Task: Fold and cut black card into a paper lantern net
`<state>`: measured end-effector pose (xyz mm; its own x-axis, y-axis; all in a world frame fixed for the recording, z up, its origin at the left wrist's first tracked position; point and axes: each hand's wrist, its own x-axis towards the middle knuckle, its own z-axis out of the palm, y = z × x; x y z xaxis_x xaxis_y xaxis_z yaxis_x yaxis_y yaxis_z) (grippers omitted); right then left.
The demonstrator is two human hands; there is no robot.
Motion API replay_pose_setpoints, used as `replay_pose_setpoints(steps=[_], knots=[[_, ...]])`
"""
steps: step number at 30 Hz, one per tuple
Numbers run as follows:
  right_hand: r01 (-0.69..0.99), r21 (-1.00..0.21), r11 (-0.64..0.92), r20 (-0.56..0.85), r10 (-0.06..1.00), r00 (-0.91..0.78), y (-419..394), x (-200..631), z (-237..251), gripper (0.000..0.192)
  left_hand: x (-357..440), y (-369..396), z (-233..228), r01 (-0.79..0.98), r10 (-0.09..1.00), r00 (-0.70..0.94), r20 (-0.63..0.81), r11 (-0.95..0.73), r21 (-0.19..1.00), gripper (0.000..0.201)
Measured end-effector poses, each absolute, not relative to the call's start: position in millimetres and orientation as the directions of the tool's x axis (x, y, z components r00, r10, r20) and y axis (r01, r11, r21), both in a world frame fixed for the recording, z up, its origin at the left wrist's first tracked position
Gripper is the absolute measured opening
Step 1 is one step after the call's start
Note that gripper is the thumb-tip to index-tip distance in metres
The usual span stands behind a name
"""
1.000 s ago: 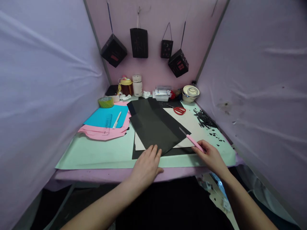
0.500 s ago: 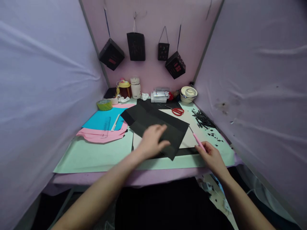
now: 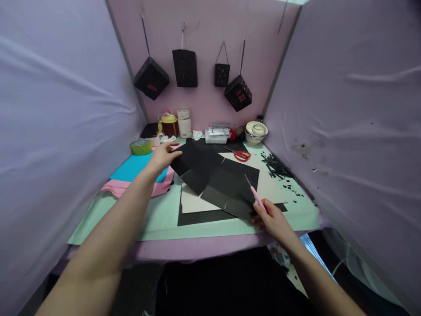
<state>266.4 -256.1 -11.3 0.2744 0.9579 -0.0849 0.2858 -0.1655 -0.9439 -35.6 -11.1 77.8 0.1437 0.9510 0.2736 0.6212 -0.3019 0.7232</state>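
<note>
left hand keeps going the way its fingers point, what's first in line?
Likely the black paper: the left hand points right, fingertips at the sheet's far-left corner. Past that, the red scissors, though depth is hard to judge.

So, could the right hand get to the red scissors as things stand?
Probably yes. The right hand holds a pink craft knife, so it would need to put that down first. The red scissors lie uncovered farther back on the white sheet, with nothing standing between.

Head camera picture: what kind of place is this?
Probably a small paper-craft booth: black paper lanterns hang on the back wall, red scissors lie on the table, and the right hand holds a pink craft knife.
</note>
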Motion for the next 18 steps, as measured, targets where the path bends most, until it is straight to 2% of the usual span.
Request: replay_pose_setpoints(steps=[3, 5, 8, 11, 14, 17, 18], knots=[[0.285, -0.949, -0.132, -0.045, 0.955, 0.292, -253.8, 266.3, -12.5, 0.031, -54.7, -48.5, 90.8, 0.561, 0.810, 0.062, 0.583, -0.512, 0.651, 0.037], [0.232, -0.967, -0.107, -0.036, 0.956, 0.291, -251.1, 264.3, -11.3, 0.032, -74.3, -74.0, 90.7, 0.673, 0.733, -0.041, 0.680, -0.483, 0.561, 0.027], [0.241, -0.967, -0.084, -0.014, 0.960, 0.279, -248.0, 262.3, -7.7, 0.035, -104.1, -102.7, 75.2, 0.849, 0.698, -0.164, 0.697, -0.259, 0.460, 0.020], [0.418, -0.904, -0.095, 0.034, 0.956, 0.292, -248.4, 265.4, -6.3, 0.033, -126.3, -117.3, 54.7, 0.932, 0.784, -0.124, 0.608, -0.118, 0.342, 0.024], [0.544, -0.835, -0.085, 0.112, 0.941, 0.319, -252.2, 272.0, -9.6, 0.030, -130.8, -128.1, 47.3, 0.983, 0.865, -0.036, 0.500, -0.059, 0.173, 0.035], [0.548, -0.833, -0.071, 0.128, 0.940, 0.316, -259.7, 277.4, -13.7, 0.031, -103.5, -142.2, 53.9, 0.996, 0.820, -0.003, 0.572, -0.049, 0.075, 0.048], [0.551, -0.832, -0.070, 0.123, 0.944, 0.305, -262.9, 278.5, -14.1, 0.034, -86.1, -146.9, 56.2, 0.988, 0.814, 0.074, 0.576, -0.138, 0.068, 0.046]])
